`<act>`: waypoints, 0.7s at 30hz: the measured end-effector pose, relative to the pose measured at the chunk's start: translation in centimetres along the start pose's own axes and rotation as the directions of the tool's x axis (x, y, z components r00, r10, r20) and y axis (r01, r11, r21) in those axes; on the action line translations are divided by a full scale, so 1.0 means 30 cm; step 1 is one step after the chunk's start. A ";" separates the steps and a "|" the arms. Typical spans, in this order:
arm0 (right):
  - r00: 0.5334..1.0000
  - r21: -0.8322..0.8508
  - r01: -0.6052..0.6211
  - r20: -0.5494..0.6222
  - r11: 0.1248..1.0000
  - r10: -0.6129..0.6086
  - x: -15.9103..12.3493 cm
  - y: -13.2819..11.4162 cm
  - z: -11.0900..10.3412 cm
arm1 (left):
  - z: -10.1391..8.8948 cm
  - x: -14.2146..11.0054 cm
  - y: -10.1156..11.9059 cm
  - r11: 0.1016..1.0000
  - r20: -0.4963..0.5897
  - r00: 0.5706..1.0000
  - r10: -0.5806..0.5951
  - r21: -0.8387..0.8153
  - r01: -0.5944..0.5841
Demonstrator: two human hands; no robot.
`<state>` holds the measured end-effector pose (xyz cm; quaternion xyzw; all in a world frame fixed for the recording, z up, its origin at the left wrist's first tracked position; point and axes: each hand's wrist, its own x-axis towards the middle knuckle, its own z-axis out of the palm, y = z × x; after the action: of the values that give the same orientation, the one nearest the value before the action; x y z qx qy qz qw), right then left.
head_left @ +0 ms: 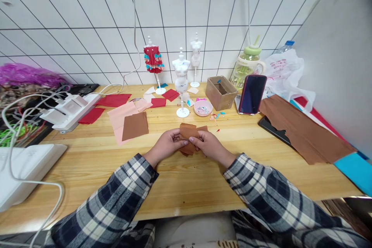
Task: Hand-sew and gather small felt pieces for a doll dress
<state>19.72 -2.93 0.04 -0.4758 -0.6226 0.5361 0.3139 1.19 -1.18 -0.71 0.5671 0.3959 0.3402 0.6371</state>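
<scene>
Between my two hands, over the middle of the table, is a piece of folded brown crepe paper (188, 131). My left hand (170, 143) is closed on its left side, thumb on top. From the other side my right hand (210, 144) pinches the same paper near its middle with thumb and fingers. Parts of the paper fan out above and below the fingertips. Off to the left, a flat brown paper square (135, 126) lies on a pale pink sheet (116, 118). Beyond my hands a bare white mini mannequin (181, 73) stands upright.
A red-dressed mannequin (153, 60) and another white one (196, 52) stand near the tiled wall. A pink bowl (203, 113), cardboard box (222, 99), phone (252, 93) and green-lidded bottle (247, 64) are behind. Brown sheets (308, 131) lie right; a power strip (76, 114) sits left.
</scene>
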 end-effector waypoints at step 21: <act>0.995 0.046 -0.097 -0.015 0.994 0.098 0.013 0.036 -0.003 | -0.018 0.001 -0.004 1.000 0.006 1.000 0.019 -0.016 -0.018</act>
<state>19.94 -2.57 -1.02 -0.5031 -0.5835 0.5606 0.3037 0.72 -0.93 -0.85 0.5666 0.3859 0.3475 0.6398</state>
